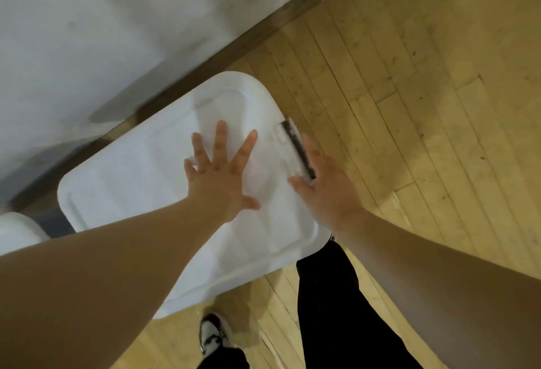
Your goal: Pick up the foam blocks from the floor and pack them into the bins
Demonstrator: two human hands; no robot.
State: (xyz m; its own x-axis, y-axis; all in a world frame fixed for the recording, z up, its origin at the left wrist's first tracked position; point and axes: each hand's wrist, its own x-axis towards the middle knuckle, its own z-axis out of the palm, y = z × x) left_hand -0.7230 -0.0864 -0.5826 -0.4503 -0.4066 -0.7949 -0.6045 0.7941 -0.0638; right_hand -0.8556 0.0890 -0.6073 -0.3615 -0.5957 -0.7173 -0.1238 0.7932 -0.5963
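A white bin lid (140, 181) covers a bin that stands on the wooden floor beside the wall. My left hand (218, 175) lies flat on the lid's middle with its fingers spread. My right hand (325, 184) is at the lid's right edge, its thumb on top of the lid and its fingers curled over the clear latch handle (292, 146) on the bin's side. No foam block shows in the head view; the bin's inside is hidden by the lid.
The rounded white corner of a second bin (17, 231) shows at the left edge. A white wall (87, 31) with a dark baseboard (263, 31) runs behind the bins. My black trouser legs and a white shoe (212, 333) are below, on plank flooring (424, 105).
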